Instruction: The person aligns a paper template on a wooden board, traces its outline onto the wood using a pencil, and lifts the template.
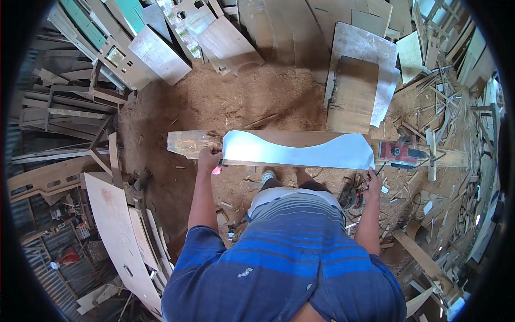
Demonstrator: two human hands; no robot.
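Note:
A long white template (298,154) with a wavy, dipping upper edge lies over a wooden plank (193,144). My left hand (210,159) is closed at the template's left end. A small pink-red object (216,170) pokes out below that hand, too small to name. At the lower right corner of the template, my right hand (372,183) pinches the edge. A thin dark stick, like a pencil (381,168), sticks out from its fingers. To the right of the template, a red power tool (399,152) rests on the plank.
Cut boards (230,43) lean along the far side. Wood scraps (445,198) are heaped on the right. Another power tool (351,197) sits on the sawdust-covered ground (225,102) near my legs. Tall panels (115,231) stand at the left.

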